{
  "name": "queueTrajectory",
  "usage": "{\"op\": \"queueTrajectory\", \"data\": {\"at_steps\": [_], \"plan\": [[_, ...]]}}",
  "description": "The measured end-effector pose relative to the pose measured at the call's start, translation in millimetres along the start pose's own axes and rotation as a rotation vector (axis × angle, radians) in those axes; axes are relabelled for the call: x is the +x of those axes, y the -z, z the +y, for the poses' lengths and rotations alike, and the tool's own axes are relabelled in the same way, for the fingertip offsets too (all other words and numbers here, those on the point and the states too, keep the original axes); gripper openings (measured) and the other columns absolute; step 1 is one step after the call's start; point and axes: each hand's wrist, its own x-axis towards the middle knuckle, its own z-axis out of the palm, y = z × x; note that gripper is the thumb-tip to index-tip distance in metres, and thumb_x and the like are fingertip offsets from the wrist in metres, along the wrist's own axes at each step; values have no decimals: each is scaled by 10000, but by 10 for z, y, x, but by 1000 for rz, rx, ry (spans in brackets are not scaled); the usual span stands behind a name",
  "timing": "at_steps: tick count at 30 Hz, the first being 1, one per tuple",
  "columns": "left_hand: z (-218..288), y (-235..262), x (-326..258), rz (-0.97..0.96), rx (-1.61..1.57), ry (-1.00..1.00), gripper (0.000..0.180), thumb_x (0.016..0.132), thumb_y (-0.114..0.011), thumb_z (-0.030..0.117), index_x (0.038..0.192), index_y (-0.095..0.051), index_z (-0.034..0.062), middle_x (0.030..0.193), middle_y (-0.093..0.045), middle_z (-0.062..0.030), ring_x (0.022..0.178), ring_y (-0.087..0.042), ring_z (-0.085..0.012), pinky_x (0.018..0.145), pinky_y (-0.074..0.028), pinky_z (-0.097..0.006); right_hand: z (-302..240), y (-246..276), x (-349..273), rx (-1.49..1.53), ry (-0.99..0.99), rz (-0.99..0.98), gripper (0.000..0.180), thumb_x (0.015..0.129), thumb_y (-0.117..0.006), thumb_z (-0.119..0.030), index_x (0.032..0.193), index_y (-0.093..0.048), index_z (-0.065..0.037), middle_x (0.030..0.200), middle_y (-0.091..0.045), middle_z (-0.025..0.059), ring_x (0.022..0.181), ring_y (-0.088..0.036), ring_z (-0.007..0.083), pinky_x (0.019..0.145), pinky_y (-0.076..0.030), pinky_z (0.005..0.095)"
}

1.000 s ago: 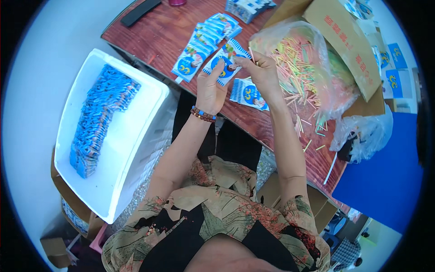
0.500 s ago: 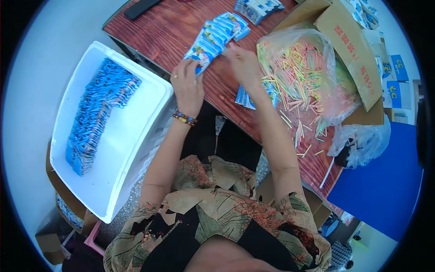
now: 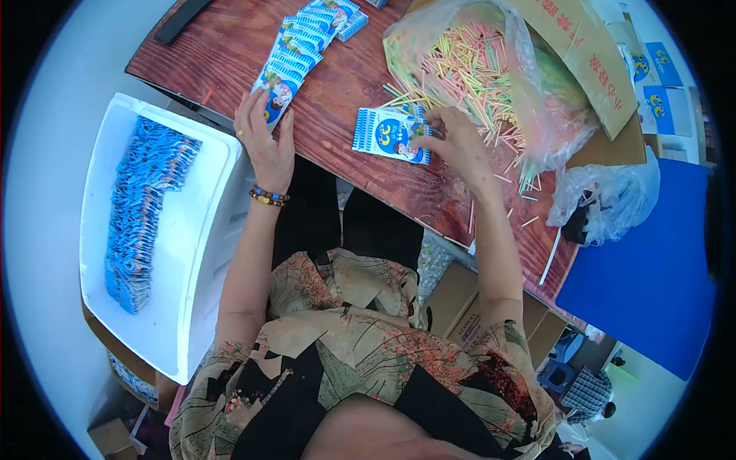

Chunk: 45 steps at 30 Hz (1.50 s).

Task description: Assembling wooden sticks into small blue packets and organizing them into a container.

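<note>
A fan of overlapping blue-and-white packets (image 3: 295, 60) lies on the red wood-grained table. My left hand (image 3: 264, 142) is at its near end, with fingers along one edge of the lowest packet and the thumb by the other edge. To the right, another blue-and-white packet (image 3: 383, 136) lies flat near the table's front edge. My right hand (image 3: 460, 146) is over that packet's right end, thumb and forefinger apart, the thumb touching its top. Just beyond this hand, many thin pastel sticks (image 3: 468, 65) spill from a clear plastic bag (image 3: 529, 69).
Left of the table stands a white foam box (image 3: 184, 253) with rows of blue packets (image 3: 142, 222). An open cardboard carton (image 3: 613, 92) surrounds the stick bag. A crumpled clear bag (image 3: 609, 195) and a blue panel (image 3: 644, 268) are at right. A dark bar (image 3: 182, 19) lies far left.
My right hand has drawn back from the packet fan to the separate packet on the right. My left hand remains at the fan's near end. The whole view has shifted.
</note>
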Motion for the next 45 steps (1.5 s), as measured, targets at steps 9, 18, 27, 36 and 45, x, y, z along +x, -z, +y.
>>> {"op": "queueTrajectory", "data": {"at_steps": [9,18,27,36,45], "plan": [[568,-130,-107,-173,-153,-55,334,807,-654,103,1131,-579,79,1107,-584,-90,1169,-461,-294,1002,-287,-417,145,-202,38,375,-101,129,245,740,-721,-114,934,-601,-25,809,-583,100,725,-517,159,664,-426,289],[885,-405,2,-294,-268,91,358,803,-672,179,1131,-578,72,1095,-596,-77,1206,-427,-290,1000,-280,-427,275,-28,120,-9,401,516,113,817,-647,-94,914,-685,-50,826,-664,64,763,-605,102,690,-462,250],[1004,-331,157,-409,-1285,794,151,862,-642,73,990,-649,-6,856,-678,-33,723,-627,-65,643,-515,-213,-235,-19,103,1113,-23,9,108,850,-645,-57,949,-667,-22,840,-663,20,768,-593,63,714,-466,218],[836,-229,31,-362,-1218,859,121,860,-643,62,962,-660,-1,876,-682,-48,730,-630,-70,642,-502,-208,-340,-376,40,1120,-92,137,86,825,-691,-125,817,-658,-45,678,-570,-52,593,-446,7,532,-354,188],[841,-222,-73,-309,-1317,918,121,878,-607,30,987,-642,-10,953,-674,-88,842,-650,-133,751,-532,-281,-402,-392,18,1207,-110,116,80,827,-683,-89,858,-669,-16,761,-650,2,688,-582,52,631,-462,191]]}}
